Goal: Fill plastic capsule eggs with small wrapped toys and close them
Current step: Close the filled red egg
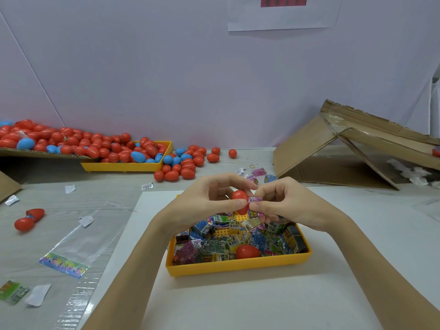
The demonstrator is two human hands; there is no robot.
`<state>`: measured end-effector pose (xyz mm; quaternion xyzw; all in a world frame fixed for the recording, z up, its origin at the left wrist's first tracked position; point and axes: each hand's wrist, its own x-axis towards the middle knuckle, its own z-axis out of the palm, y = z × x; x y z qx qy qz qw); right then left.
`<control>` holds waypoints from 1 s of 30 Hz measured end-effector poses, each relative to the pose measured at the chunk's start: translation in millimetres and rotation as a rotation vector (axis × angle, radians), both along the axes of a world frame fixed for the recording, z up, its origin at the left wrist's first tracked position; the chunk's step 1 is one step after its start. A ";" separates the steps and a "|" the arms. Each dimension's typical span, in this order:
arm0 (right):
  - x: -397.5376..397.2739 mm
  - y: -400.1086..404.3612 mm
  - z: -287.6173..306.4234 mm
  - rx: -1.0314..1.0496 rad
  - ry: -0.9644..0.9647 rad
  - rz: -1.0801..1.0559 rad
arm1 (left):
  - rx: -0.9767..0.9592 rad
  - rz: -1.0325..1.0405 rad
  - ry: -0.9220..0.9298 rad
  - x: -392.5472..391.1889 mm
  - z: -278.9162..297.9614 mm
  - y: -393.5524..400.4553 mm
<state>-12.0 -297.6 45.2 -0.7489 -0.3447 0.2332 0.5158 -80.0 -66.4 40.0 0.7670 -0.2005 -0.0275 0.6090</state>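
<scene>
Left hand (204,201): fingers curled, thumb and fingertips clamped on a red egg (240,201), held above the far edge of the near tray (228,267). Right hand (288,203): thumb and forefinger pinch a pink wrapped toy (255,200), which touches the egg's right side. Both wrists angle inward over the tray. Wrapped toys (214,246) fill the tray; another red egg (247,251) lies by its near edge.

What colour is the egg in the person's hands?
Red, seen in the head view.
</scene>
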 end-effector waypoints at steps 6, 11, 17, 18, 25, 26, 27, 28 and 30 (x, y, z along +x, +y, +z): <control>-1.0 3.3 -0.3 0.068 0.041 -0.015 | -0.024 0.119 -0.056 3.9 -3.5 -2.7; 1.5 8.0 0.7 0.311 0.267 -0.185 | -0.060 0.348 -0.182 8.4 -7.2 -3.5; 1.0 15.2 -8.0 0.327 0.251 -0.360 | -0.013 0.380 -0.291 10.5 -10.1 -14.8; 1.3 15.3 -9.0 0.323 0.243 -0.366 | -0.016 0.377 -0.299 10.6 -10.0 -15.8; 5.0 12.8 -12.0 0.373 0.259 -0.406 | -0.085 0.383 -0.258 10.1 -10.7 -18.4; 5.4 12.1 -11.7 0.382 0.266 -0.407 | -0.090 0.385 -0.251 10.0 -10.6 -18.2; 6.0 11.6 -11.3 0.390 0.273 -0.403 | -0.093 0.386 -0.246 10.0 -10.6 -18.0; 6.2 11.1 -10.9 0.396 0.281 -0.395 | -0.095 0.387 -0.243 10.0 -10.5 -18.1; 5.9 11.1 -9.8 0.393 0.282 -0.381 | -0.102 0.384 -0.236 9.7 -9.8 -18.7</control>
